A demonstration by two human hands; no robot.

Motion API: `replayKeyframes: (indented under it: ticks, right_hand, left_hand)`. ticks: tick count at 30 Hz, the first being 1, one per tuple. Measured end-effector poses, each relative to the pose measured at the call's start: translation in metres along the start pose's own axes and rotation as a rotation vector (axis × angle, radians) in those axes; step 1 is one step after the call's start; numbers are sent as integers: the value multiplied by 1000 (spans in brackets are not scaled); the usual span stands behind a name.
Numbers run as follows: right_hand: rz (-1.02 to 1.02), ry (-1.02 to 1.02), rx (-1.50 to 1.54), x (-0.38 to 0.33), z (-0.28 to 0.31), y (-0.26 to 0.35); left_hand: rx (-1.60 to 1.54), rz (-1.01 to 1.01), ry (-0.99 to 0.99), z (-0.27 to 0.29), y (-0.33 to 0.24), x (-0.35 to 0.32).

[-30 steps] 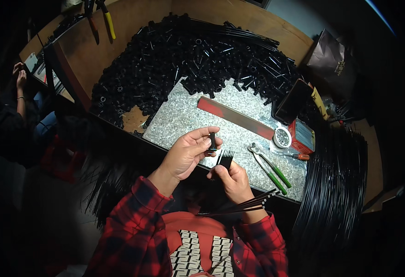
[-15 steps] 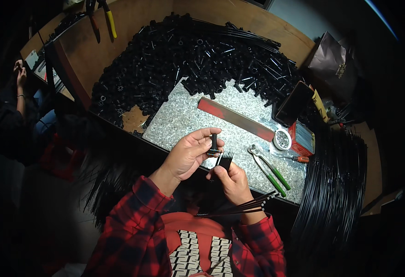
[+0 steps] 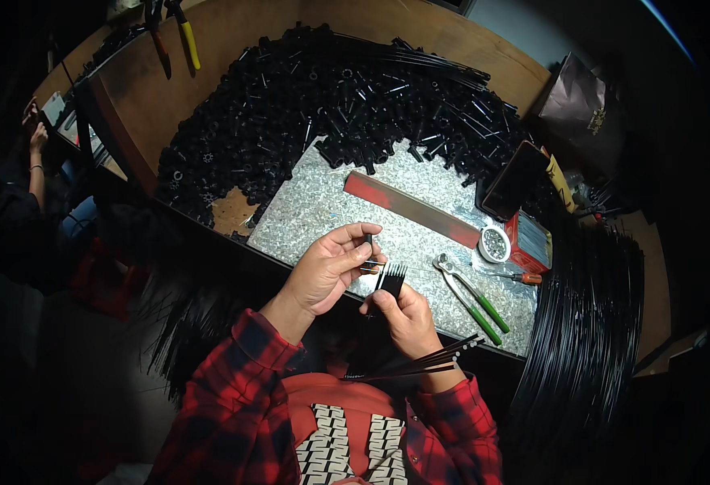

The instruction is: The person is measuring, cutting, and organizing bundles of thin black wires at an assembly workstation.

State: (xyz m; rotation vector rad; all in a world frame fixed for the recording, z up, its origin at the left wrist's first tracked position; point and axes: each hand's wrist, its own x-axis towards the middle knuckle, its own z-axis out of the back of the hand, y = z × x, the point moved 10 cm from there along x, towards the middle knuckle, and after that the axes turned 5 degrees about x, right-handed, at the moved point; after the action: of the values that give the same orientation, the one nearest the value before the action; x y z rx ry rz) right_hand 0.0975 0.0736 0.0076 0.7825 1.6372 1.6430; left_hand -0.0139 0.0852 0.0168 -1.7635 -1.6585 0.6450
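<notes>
My left hand pinches a small black tubular part upright between thumb and fingers; the fingers hide some of it. Close on its right, my right hand is closed around a fanned bundle of thin black rods, which look like umbrella ribs. Their pale tips point up toward the left hand and sit right beside the tubular part. The rods' other ends stick out past my right wrist. Whether any tip touches the part is too small to tell.
A large heap of black parts fills the back of the speckled board. On the board lie a reddish metal bar, green-handled pliers, a white cup of small bits and a screwdriver. Long black rods hang at right.
The tubular part and my left fingers have shifted slightly left, and the rod tips have moved a little with them. Both hands keep their hold.
</notes>
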Motion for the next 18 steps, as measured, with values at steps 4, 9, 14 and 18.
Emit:
replayKeyframes:
  ticks: [4,9,14,18]
  right_hand:
    - [-7,3,3,0,0,-1]
    - [-4,16,14,0,-1,-2]
    - [11,-35,46,0,1,1]
    - [11,-30,43,1,1,-1]
  left_hand:
    - [11,6,-15,1,0,0]
    - [2,11,2,1,2,0]
    - [-8,22,19,-1,3,0]
    - [2,33,10,-2,2,0]
